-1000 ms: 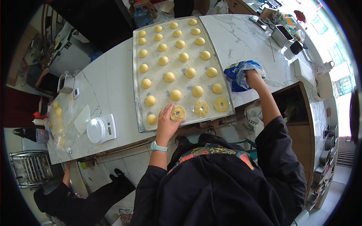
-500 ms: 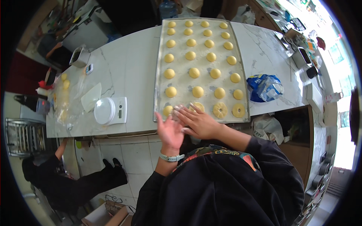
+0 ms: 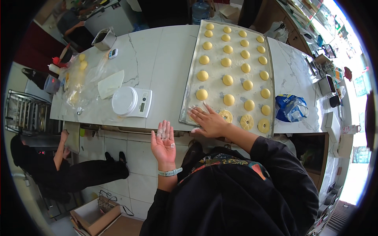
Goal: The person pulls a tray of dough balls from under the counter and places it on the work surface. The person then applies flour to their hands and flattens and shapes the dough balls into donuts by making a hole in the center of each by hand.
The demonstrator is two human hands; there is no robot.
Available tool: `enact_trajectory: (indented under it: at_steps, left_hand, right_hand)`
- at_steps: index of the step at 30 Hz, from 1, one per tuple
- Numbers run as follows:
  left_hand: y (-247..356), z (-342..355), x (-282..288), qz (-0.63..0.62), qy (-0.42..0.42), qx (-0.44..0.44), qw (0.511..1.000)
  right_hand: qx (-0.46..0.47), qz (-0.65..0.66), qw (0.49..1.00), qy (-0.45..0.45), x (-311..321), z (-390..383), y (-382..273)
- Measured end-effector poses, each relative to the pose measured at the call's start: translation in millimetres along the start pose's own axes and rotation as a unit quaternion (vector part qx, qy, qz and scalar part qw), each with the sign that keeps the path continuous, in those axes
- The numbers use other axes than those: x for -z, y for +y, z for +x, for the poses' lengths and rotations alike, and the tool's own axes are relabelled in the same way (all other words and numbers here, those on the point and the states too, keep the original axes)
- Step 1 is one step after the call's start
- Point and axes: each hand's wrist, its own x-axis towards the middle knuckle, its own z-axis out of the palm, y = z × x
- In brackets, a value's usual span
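My right hand lies palm down with its fingers spread, over the near left corner of a large baking tray. Its fingers cover the dough piece at that corner, so the dough's shape is mostly hidden. Flattened dough rounds with a hole in the middle, such as this ring, sit along the same near row. Rows of smooth yellow dough balls fill the floured tray behind. Short of the table edge, my left hand is held palm up, open and holding nothing, with white flour on the fingers and palm.
A white kitchen scale stands left of the tray, beside a pale flat sheet and plastic-covered dough. At right lies a blue plastic bag. Another person works at left; an open cardboard box is on the floor.
My hands have come apart: the right one now lies on the near left dough piece, while the left has drawn away, palm up. The whole view has shifted, moving the table rightward.
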Motion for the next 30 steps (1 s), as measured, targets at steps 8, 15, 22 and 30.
enact_trajectory:
  at_steps: [8, 15, 22, 30]
  left_hand:
    - [4, 2, 4, 0.05, 0.032, 0.0, 0.998]
    - [-9, 8, 11, 0.084, 0.03, 0.038, 0.995]
    - [-35, 3, 5, 0.157, 0.041, 0.138, 0.977]
    - [-79, 3, -22, 0.238, -0.011, 0.181, 0.954]
  right_hand:
    - [-0.068, 0.037, 0.995, 0.068, 28, -1, 15]
    - [-0.038, -0.046, 0.997, 0.053, 26, 6, 10]
    - [-0.012, -0.102, 0.984, 0.147, 14, 0, 8]
    - [-0.085, 0.086, 0.982, 0.144, 26, -17, -4]
